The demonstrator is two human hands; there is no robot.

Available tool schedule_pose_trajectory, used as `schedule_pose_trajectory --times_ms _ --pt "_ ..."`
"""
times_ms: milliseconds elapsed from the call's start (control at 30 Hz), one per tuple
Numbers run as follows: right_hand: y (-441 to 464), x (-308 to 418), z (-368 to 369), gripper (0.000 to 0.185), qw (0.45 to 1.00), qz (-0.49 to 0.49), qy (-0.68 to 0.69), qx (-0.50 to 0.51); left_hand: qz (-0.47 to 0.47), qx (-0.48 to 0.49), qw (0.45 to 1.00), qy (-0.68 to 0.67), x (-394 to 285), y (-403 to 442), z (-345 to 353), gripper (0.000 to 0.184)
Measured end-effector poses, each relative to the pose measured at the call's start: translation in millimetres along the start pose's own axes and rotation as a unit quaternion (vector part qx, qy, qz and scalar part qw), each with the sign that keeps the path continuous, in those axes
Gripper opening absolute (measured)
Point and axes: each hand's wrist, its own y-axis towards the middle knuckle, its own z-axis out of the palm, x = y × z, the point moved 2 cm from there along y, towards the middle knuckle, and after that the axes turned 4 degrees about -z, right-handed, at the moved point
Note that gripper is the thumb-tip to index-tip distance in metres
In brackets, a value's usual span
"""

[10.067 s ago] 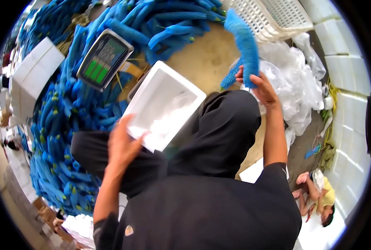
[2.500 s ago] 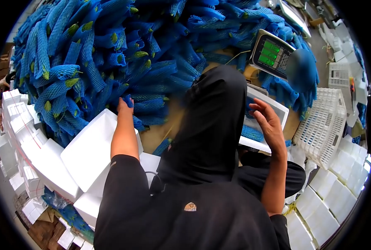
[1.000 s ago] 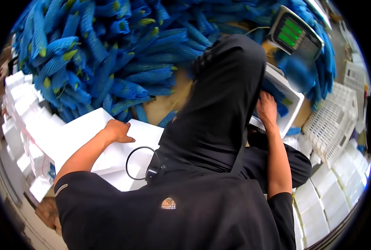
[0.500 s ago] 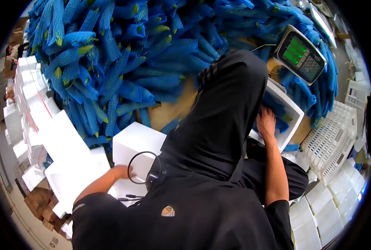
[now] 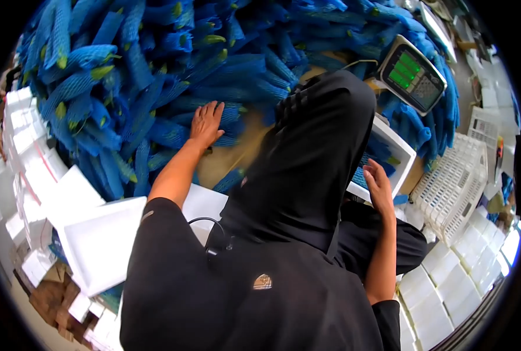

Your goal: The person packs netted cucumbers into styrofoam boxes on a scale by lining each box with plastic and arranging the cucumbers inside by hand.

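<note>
Both grips spread: left hand (image 5: 206,124) over blue bundles (image 5: 171,133), right hand (image 5: 380,190) at white box (image 5: 405,162).

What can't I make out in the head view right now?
All in the head view:
White box: left part of its inside, hidden by the raised knee and right hand.
Left hand: its contact with the netted pile, hidden by the hand's own back.
Scale display: digits too small and blurred.
Netted pile: far end, cut off by the top edge.
</note>
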Motion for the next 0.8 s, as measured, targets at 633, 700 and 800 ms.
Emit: schedule_pose_trajectory --times_ms 633,700,800 --pt "-38.7 -6.3 19.8 0.048 0.997 0.044 0.029 -0.058 0.24 0.13 0.956 0.111 4.4 27.2 36.1 0.103" --pt "-36.3 -0.9 21.3 0.05 0.996 0.065 0.042 -0.048 0.273 0.107 0.95 0.107 14.6 25.0 44.3 0.091" --pt "-33.6 -4.2 23.5 0.054 0.995 0.062 0.065 -0.032 0.281 0.117 0.952 0.036 14.8 28.6 24.2 0.076"
